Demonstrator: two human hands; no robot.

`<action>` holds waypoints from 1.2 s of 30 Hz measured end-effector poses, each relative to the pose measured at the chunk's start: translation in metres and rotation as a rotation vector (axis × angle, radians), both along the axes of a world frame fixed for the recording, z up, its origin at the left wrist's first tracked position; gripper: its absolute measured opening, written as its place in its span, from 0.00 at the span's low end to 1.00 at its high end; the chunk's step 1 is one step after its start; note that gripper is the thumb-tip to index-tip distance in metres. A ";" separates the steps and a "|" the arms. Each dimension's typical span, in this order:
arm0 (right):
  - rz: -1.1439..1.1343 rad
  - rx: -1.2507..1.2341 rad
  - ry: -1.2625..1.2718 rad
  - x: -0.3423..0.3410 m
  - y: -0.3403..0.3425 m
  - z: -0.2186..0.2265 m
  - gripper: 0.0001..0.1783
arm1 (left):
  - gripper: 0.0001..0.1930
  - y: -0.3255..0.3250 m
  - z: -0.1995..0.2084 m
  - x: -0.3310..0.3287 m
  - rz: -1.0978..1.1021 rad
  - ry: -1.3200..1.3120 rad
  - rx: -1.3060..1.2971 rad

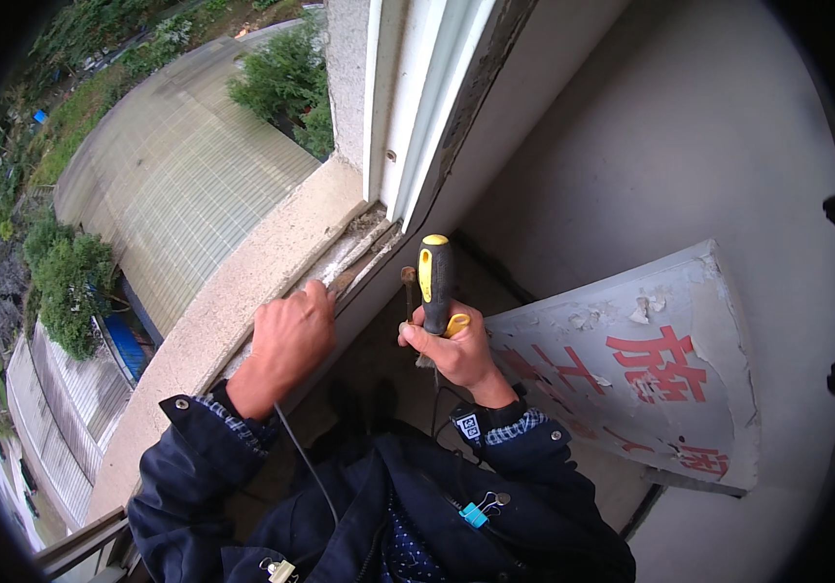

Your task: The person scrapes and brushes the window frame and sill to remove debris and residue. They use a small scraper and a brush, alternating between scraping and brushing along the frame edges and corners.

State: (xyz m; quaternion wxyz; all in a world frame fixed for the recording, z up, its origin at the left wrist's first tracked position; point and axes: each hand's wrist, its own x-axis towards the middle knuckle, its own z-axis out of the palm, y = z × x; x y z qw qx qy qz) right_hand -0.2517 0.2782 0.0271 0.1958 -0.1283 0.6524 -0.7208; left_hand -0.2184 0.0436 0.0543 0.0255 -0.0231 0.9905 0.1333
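At the window sill (pixel 240 255), my left hand (pixel 291 335) is closed, knuckles up, over the inner frame channel. A brownish flat piece (pixel 349 278) lies just beyond its fingertips; whether the fingers grip it is hidden. My right hand (pixel 454 348) is wrapped round several tools in front of my body. Among them a screwdriver (pixel 434 284) with a black and yellow handle stands handle-up. Beside it rises a thin rusty metal rod (pixel 409 291), and a small yellow loop-shaped handle (pixel 457 325) pokes out by the fingers. Their lower ends are mostly hidden.
A white window frame (pixel 427 107) rises ahead, with crumbled mortar (pixel 364 228) at its foot. Outside, far below, are a curved greenhouse-like roof (pixel 184 165) and trees. A peeling sign board (pixel 631 360) with red characters leans at right against a grey wall (pixel 690 146).
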 end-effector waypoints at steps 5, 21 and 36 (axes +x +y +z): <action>-0.060 0.085 -0.011 -0.004 0.008 -0.004 0.07 | 0.15 0.013 -0.006 -0.021 -0.013 0.047 0.028; -0.429 0.054 0.513 -0.024 -0.002 -0.006 0.07 | 0.15 0.023 -0.013 -0.041 0.011 0.120 0.110; -0.544 0.022 0.491 -0.046 -0.028 -0.009 0.06 | 0.18 0.014 -0.002 -0.049 0.038 0.038 0.257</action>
